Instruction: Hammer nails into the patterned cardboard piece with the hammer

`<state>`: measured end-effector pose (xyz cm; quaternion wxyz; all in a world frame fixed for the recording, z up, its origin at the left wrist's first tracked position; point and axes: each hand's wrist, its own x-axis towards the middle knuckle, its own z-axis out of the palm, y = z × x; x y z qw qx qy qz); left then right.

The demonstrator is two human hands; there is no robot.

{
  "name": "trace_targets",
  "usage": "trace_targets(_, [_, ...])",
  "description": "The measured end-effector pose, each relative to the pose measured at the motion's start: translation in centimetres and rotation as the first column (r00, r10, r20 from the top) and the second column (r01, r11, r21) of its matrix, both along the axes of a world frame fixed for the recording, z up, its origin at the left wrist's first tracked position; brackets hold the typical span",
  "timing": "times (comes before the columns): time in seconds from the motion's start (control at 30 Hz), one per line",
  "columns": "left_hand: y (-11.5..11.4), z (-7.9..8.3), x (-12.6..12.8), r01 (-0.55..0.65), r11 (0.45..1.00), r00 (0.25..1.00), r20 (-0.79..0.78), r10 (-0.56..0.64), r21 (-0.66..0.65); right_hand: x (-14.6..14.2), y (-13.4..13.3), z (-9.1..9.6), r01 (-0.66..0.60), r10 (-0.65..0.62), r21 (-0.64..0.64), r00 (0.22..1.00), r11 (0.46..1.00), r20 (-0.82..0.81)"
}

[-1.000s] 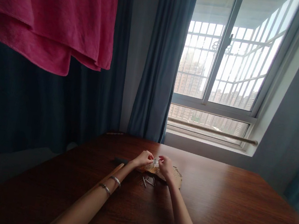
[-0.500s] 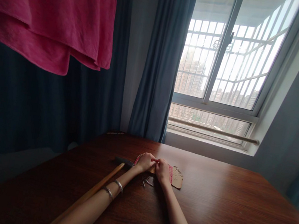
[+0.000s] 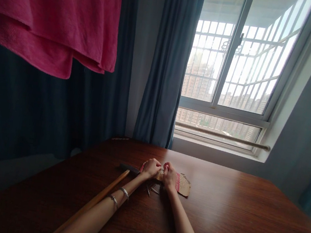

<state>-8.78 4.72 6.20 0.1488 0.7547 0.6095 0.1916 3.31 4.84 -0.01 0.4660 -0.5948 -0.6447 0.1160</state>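
Note:
A tan flat piece with a pink pattern and dark marks like stitches or pins along its far edge (image 3: 183, 184) lies on the table beneath my hands. My left hand (image 3: 151, 168) is closed in a pinch over its left part. Just beside it, my right hand (image 3: 169, 176) rests on the middle, thumb and fingers pinched together. Something pale and tiny shows between the two sets of fingertips, too small to name. Several thin metal pins or nails (image 3: 154, 190) lie in front of the hands. A dark flat strip (image 3: 129, 168) reaches out to the left from the piece.
A long wooden stick (image 3: 101, 194) lies on the brown table (image 3: 234, 215) along my left forearm. Small pale pieces (image 3: 120, 139) sit at the far left edge. Blue curtains (image 3: 166, 63), a hanging pink cloth (image 3: 51, 9) and a barred window (image 3: 246, 68) stand behind.
My right hand's fingers have risen slightly and moved apart from my left fingertips, and a pale spot now shows between them. The left hand stays nearly where it was.

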Motion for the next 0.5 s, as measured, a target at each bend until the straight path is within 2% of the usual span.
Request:
trace_targets(0.17, [0.2,-0.3,0.0,-0.039,0.998,0.994,0.100,0.033,0.057,-0.1,0.7,0.2,-0.033,0.033,0.003,0.991,0.999,-0.130])
trace_targets(0.37, [0.8,-0.2,-0.2,0.003,0.998,0.949,0.316,-0.024,0.067,0.8,0.6,1.1,-0.088,0.080,-0.026,0.973,0.996,-0.217])
trace_targets(0.5, [1.4,0.8,-0.4,0.052,0.998,0.966,0.253,-0.055,0.017,1.2,0.1,1.9,-0.157,0.142,-0.065,0.972,0.985,-0.189])
